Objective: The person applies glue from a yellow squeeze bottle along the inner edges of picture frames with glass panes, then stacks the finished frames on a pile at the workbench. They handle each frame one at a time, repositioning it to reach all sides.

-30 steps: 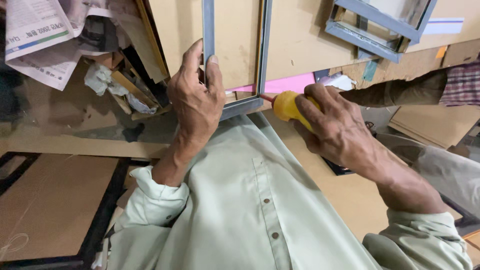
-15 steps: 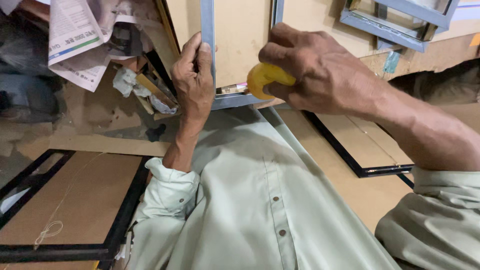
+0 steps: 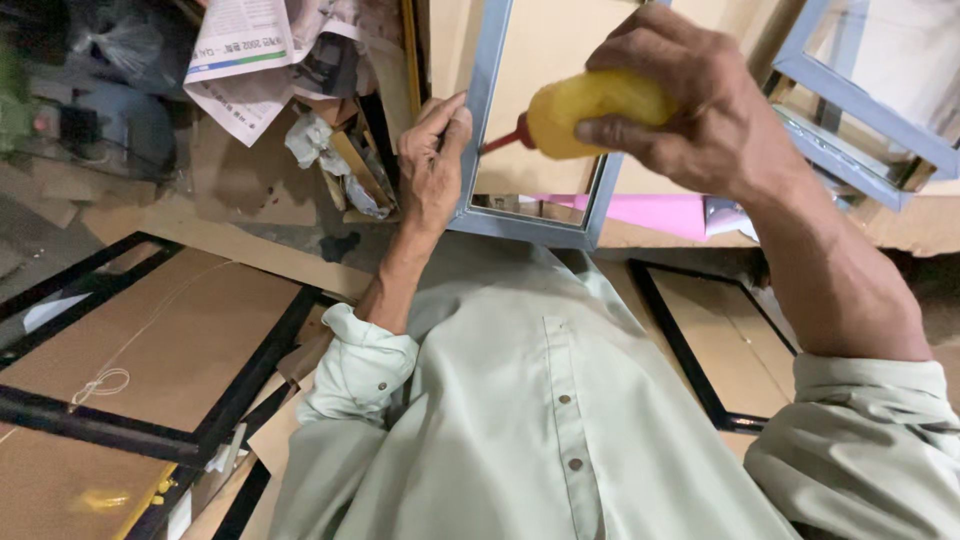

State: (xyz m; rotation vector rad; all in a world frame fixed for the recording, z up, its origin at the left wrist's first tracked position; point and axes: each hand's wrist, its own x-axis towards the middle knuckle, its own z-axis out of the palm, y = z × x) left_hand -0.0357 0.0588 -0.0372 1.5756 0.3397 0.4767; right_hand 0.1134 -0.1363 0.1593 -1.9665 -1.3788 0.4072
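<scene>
Gluing a grey frame (image 3: 530, 225), mid-step. The left hand (image 3: 432, 165) grips the frame's left rail, propped on the lap; the right hand (image 3: 690, 100) clasps a yellow squeeze bottle (image 3: 585, 112), red nozzle at that rail's inner edge. Whether glue is already laid cannot be told; the other rails appear untreated.

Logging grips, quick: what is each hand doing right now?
Left hand: closed on the grey frame edge.
Right hand: closed around the yellow squeeze bottle.
</scene>
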